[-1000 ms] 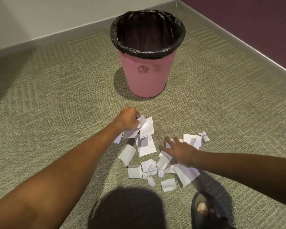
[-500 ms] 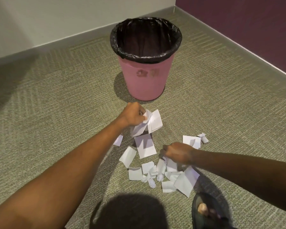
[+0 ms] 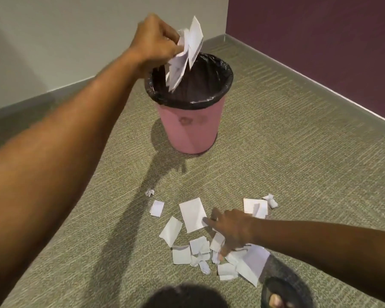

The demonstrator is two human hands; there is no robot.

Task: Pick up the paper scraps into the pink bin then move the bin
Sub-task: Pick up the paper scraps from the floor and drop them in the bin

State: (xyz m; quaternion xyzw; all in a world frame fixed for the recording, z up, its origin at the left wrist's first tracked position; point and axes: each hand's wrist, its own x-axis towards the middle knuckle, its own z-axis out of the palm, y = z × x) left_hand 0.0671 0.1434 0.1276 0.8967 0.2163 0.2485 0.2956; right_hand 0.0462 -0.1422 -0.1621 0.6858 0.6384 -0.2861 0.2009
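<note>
I see the left hand point(image 3: 153, 38) clenched on a bunch of paper scraps point(image 3: 185, 54) hanging lengthwise down over the mouth of the upright pink bin point(image 3: 191, 132). The right hand point(image 3: 230, 230), fingers point(image 3: 209, 222) spread, touches loose scraps point(image 3: 192, 213) on the floor point(image 3: 298, 174).

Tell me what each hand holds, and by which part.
The left hand pinches bunched paper scraps by their left edges, above the pink bin; the right hand holds nothing, spread on floor scraps.

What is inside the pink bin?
A black liner lines the bin. Its bottom is too dark to read. The left hand grips scraps that cover part of the opening.
</note>
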